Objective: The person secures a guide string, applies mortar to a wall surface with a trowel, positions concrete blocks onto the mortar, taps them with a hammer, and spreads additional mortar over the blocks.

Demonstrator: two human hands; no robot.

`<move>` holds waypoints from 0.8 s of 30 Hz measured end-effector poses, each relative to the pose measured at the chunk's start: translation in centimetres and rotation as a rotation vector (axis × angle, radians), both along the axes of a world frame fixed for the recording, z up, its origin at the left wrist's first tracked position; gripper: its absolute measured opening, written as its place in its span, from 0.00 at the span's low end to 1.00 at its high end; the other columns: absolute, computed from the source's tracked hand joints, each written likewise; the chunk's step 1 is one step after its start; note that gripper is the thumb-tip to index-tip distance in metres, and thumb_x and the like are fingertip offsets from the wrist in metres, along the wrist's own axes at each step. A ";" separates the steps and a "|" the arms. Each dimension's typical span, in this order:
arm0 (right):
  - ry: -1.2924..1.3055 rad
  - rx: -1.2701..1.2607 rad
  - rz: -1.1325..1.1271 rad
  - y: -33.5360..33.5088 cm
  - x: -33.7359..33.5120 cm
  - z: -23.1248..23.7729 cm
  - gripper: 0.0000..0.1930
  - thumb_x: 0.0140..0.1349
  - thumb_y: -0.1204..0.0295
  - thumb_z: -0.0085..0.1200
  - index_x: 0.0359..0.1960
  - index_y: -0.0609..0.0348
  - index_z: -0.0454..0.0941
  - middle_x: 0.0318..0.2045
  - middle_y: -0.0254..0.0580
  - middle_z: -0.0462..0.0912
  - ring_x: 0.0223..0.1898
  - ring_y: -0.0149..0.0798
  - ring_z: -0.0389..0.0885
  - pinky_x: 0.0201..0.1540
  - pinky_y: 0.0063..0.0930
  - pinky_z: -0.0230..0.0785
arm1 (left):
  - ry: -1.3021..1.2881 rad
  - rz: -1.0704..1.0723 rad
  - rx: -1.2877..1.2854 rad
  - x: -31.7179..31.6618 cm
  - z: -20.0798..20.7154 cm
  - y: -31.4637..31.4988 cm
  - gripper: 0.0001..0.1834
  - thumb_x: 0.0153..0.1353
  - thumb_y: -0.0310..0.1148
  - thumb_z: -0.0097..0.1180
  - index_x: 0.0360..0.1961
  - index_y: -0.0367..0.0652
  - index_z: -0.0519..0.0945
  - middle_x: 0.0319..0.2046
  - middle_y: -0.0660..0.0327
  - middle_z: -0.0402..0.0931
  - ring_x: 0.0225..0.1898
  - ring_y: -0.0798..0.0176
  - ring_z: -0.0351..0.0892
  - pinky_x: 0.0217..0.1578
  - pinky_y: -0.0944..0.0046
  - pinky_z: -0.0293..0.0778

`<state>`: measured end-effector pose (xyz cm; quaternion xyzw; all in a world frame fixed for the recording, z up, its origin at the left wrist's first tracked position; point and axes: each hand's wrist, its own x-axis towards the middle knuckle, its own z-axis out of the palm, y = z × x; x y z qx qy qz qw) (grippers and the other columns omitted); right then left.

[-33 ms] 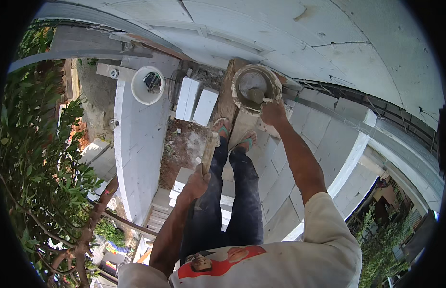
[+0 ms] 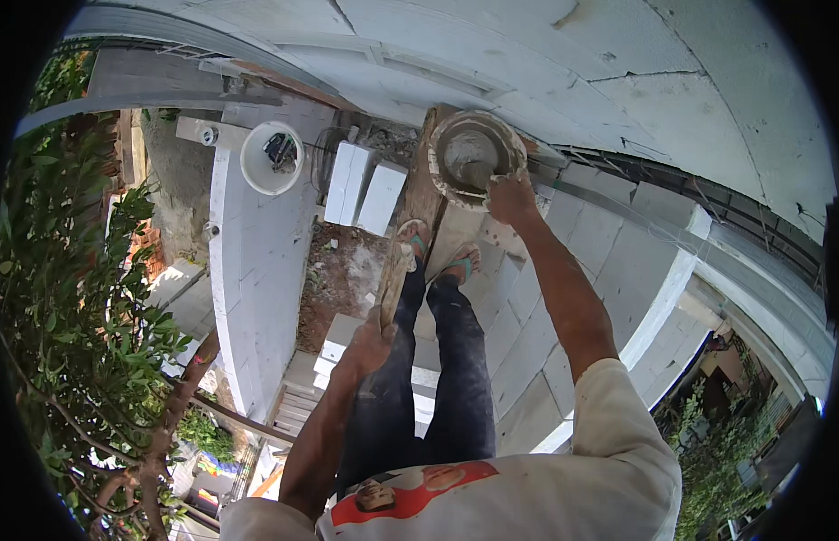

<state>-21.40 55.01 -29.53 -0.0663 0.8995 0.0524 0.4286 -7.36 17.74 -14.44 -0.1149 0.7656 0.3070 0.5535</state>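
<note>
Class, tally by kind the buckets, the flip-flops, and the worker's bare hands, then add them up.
Buckets: 2 (white bucket, mortar bucket)
Flip-flops: 2 (left flip-flop, right flip-flop)
Bare hands: 2 (left hand, right hand)
Total: 6

Right hand (image 2: 510,199) — now slightly farther over the bucket (image 2: 436,164).

Blocks (image 2: 348,185) between bucket (image 2: 254,169) and tub (image 2: 447,190)
</note>
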 end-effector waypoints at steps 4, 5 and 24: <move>0.503 -0.128 -0.077 -0.1 0.9 1.3 0.23 0.66 0.57 0.57 0.58 0.53 0.79 0.54 0.46 0.82 0.67 0.49 0.72 0.69 0.60 0.57 | 0.005 0.043 0.074 -0.8 0.8 2.8 0.24 0.72 0.38 0.52 0.60 0.31 0.65 0.42 0.26 0.79 0.49 0.21 0.78 0.51 0.34 0.73; 0.815 -0.225 -0.198 -0.3 2.4 2.4 0.22 0.66 0.57 0.58 0.57 0.55 0.80 0.52 0.48 0.81 0.67 0.50 0.72 0.69 0.59 0.57 | 0.029 0.037 0.103 -1.4 1.0 3.8 0.24 0.72 0.38 0.52 0.60 0.30 0.65 0.41 0.26 0.79 0.47 0.20 0.78 0.51 0.34 0.73; -0.531 -2.382 -2.679 1.1 17.8 0.1 0.15 0.79 0.63 0.41 0.50 0.66 0.66 0.22 0.32 0.67 0.20 0.27 0.69 0.29 0.25 0.75 | 0.455 0.492 0.354 -18.6 -19.9 -0.2 0.14 0.74 0.35 0.51 0.53 0.37 0.80 0.37 0.63 0.81 0.33 0.69 0.81 0.39 0.66 0.78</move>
